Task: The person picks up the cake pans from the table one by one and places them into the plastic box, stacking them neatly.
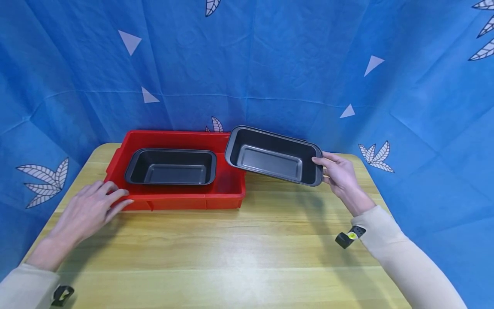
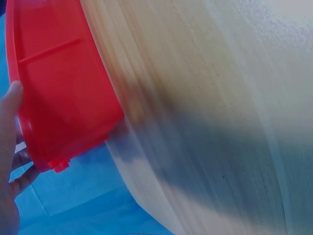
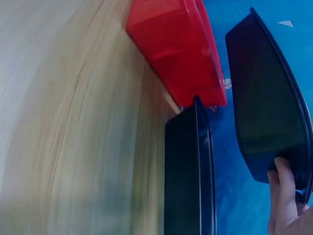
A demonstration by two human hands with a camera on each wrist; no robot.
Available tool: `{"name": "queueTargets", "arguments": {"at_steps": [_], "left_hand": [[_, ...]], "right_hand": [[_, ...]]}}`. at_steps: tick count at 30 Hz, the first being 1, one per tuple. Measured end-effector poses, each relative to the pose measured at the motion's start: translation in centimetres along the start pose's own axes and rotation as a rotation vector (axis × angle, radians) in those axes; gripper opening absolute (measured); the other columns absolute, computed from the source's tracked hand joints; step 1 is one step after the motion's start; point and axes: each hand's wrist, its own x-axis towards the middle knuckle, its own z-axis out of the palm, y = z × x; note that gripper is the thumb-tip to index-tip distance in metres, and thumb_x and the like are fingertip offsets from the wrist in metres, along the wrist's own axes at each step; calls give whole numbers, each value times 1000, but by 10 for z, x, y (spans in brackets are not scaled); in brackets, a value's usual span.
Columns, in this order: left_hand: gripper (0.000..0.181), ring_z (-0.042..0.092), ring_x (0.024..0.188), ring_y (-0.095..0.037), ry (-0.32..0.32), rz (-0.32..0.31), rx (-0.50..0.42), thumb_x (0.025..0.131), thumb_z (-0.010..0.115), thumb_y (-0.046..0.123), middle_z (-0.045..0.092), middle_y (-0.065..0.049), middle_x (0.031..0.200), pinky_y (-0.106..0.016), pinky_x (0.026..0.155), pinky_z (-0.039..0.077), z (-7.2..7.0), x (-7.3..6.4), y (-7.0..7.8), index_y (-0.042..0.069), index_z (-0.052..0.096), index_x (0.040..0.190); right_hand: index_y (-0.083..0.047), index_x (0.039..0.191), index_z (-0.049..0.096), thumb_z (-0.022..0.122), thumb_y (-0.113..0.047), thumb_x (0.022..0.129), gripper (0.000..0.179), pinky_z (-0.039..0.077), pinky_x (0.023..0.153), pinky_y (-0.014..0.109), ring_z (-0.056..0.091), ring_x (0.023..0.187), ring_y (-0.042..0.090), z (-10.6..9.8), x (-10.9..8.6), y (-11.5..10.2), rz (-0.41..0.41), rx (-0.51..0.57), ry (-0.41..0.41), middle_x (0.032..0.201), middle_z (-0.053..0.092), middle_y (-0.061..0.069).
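My right hand (image 1: 339, 174) pinches the right end of a dark loaf pan (image 1: 270, 159), thumb inside the rim and fingers beneath. The pan is lifted and tilted, its far end overlapping the right end of a red bin (image 1: 177, 202) in the head view. Inside the bin lies a second dark loaf pan (image 1: 171, 167). At the bin's front left corner, my left hand (image 1: 86, 210) holds the rim; its thumb (image 2: 14, 95) is on the front side and other fingers curve around the corner.
Another dark pan (image 3: 182, 181) stands on the table below the held one, mostly hidden in the head view. The wooden table (image 1: 216, 253) extends in front of the bin. A blue patterned curtain (image 1: 247, 64) hangs close behind and at both sides.
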Motion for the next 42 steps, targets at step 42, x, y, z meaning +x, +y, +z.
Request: {"name": "queueTargets", "arguments": {"at_steps": [42], "left_hand": [[46, 61, 84, -34, 10, -5, 13, 74, 93, 27, 67, -18, 96, -58, 75, 58, 6, -1, -2, 7, 78, 113]], "right_hand": [[-4, 134, 67, 74, -9, 96, 40, 63, 62, 25, 76, 69, 8, 119, 15, 20, -54, -13, -72, 83, 77, -6]]}}
